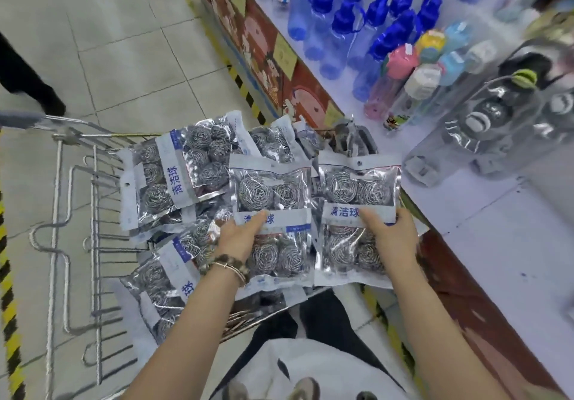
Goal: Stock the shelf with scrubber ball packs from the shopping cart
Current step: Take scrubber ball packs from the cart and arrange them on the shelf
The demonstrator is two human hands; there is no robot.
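A wire shopping cart (59, 200) holds several clear packs of steel scrubber balls with white-and-blue labels. My left hand (239, 235) grips one pack (273, 194) by its left edge, thumb on the label. My right hand (391, 235) grips a second pack (357, 188) at its right side, thumb across the label. Both packs are held flat, side by side, above the cart's near right corner. More packs (174, 175) lie piled in the cart to the left. The white shelf (484, 213) runs along the right.
On the shelf stand blue-capped bottles (341, 26), coloured-cap bottles (403, 79) and clear plastic containers (484, 138). Yellow-black tape marks the floor by the shelf base and at the far left. Another person's dark leg (28, 85) is at the upper left.
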